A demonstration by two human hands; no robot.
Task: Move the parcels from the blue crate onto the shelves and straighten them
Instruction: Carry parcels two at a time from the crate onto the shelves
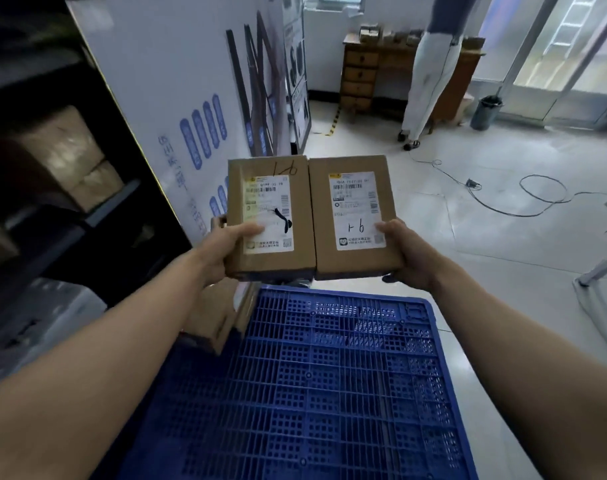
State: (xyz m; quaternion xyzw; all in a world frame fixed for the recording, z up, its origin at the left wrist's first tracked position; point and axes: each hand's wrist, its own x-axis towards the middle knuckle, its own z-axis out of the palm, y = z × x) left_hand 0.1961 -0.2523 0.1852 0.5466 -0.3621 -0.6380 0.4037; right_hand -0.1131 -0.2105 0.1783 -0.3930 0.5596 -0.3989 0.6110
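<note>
Two flat brown cardboard parcels with white shipping labels are held side by side at chest height above the blue crate [330,375]. My left hand [226,247] grips the left parcel [271,188] at its near left corner, thumb on the label. My right hand [406,251] grips the right parcel [350,209] at its near right corner. The two parcels touch along their inner edges. Another cardboard parcel [219,313] sits under my left forearm at the crate's left edge. Dark shelves [52,174] holding wrapped packages stand at the left.
A white printed panel [177,98] stands beside the shelves. A person in light trousers [430,74] stands by a wooden drawer chest [361,74]. Cables [503,199] lie across the tiled floor, and a dark bin [485,112] sits near the glass doors.
</note>
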